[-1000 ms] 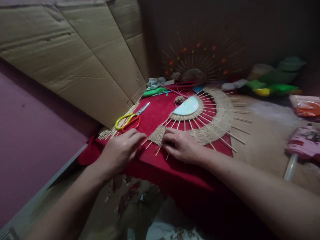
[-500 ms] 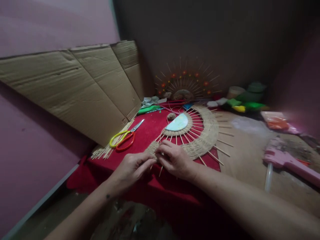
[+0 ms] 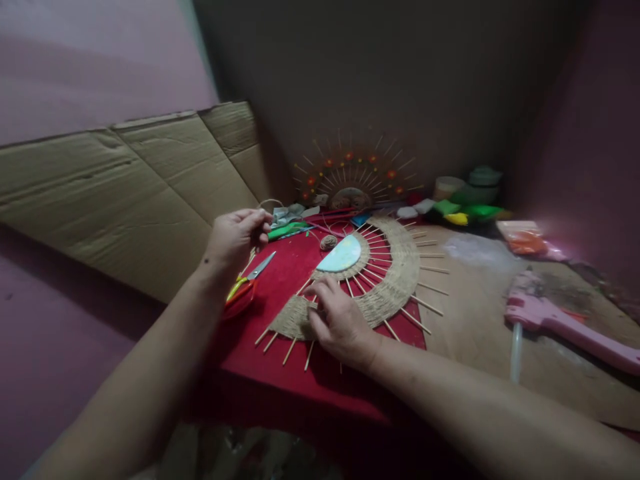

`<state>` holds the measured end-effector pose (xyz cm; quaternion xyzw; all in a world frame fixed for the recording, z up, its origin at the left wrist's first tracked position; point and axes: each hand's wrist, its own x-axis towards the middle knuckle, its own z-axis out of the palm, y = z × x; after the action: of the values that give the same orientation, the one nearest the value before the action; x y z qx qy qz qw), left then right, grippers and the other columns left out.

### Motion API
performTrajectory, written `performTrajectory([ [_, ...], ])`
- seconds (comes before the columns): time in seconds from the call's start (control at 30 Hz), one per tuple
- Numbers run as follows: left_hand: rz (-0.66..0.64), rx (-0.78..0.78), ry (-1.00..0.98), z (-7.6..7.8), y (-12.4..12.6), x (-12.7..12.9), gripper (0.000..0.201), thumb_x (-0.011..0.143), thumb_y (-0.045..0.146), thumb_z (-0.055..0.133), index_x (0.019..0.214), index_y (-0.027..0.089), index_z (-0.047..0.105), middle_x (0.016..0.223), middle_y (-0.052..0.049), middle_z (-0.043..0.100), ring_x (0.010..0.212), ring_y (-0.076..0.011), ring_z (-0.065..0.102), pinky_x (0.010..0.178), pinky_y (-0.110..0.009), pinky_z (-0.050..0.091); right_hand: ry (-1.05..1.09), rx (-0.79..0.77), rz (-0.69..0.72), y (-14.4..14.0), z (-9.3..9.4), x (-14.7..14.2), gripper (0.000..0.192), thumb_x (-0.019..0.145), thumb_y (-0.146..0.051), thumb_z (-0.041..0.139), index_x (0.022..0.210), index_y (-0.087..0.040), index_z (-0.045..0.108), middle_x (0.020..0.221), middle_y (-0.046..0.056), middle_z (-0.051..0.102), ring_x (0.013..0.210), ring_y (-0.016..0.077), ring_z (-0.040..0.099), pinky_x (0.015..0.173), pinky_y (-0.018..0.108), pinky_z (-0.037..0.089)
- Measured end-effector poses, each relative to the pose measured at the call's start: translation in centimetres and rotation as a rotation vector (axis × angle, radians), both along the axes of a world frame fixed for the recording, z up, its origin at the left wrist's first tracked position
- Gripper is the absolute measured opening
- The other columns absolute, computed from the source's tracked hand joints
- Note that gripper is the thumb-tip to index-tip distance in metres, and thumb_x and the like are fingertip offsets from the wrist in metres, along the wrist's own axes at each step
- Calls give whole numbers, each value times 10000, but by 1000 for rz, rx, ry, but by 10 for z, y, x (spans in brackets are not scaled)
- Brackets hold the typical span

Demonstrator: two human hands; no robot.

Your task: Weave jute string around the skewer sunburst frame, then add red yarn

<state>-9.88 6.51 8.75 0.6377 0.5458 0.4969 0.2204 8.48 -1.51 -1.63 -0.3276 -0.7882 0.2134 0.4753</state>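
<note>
Cardboard point(image 3: 150, 193) walls the red cloth's point(image 3: 280, 280) left edge. Scissors point(image 3: 245, 283) lie there. Clutter point(image 3: 450, 207) crowds the far edge; the near edge lies bare.

Bare forearms, sleeveless, small dark mark on left wrist

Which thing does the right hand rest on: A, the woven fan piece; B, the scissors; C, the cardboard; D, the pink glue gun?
A: the right hand presses on the woven fan piece on the red cloth.
</note>
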Motion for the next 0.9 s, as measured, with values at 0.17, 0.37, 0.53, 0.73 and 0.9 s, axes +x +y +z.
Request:
performTrajectory([
  [0.17, 125, -124, 815, -16, 58, 9, 208, 690, 296, 622, 822, 139, 653, 776, -105, 651, 776, -233, 623, 661, -276, 450, -96, 71, 62, -1, -2, -1, 158, 752, -88, 457, 857, -177, 533, 915, 67, 527, 749, 149, 506, 666, 255, 437],
  [0.37, -91, -103, 1036, -42, 93, 48, 523, 681, 225, 622, 1199, 227, 549, 1166, -94, 566, 1067, -249, 549, 894, -302, 416, -222, 115, 37, -2, -2, -3, 137, 788, -132, 441, 854, -158, 558, 881, 57, 534, 725, 147, 498, 608, 246, 411],
  [0.53, -243, -154, 1088, -54, 115, 65, 564, 615, 239, 682, 1170, 259, 581, 1075, -54, 634, 967, -225, 595, 816, -262, 429, -231, 130, 21, -1, -2, -5, 168, 792, -155, 442, 914, -144, 557, 892, 56, 539, 751, 145, 499, 611, 239, 406],
  [0.73, -162, -106, 974, -52, 141, 61, 355, 656, 239, 656, 1006, 179, 656, 972, -86, 671, 930, -247, 604, 781, -276, 427, -311, 174, 15, -1, -2, -5, 139, 791, -183, 439, 842, -154, 564, 838, 45, 550, 701, 141, 487, 549, 248, 375],
  [0.9, -84, -57, 787, -43, 126, 52, 461, 704, 266, 618, 1151, 163, 578, 1045, -121, 639, 963, -258, 592, 782, -311, 446, -258, 230, 50, -2, 2, -3, 159, 824, -229, 423, 738, -161, 538, 770, 39, 540, 645, 124, 468, 516, 239, 355],
])
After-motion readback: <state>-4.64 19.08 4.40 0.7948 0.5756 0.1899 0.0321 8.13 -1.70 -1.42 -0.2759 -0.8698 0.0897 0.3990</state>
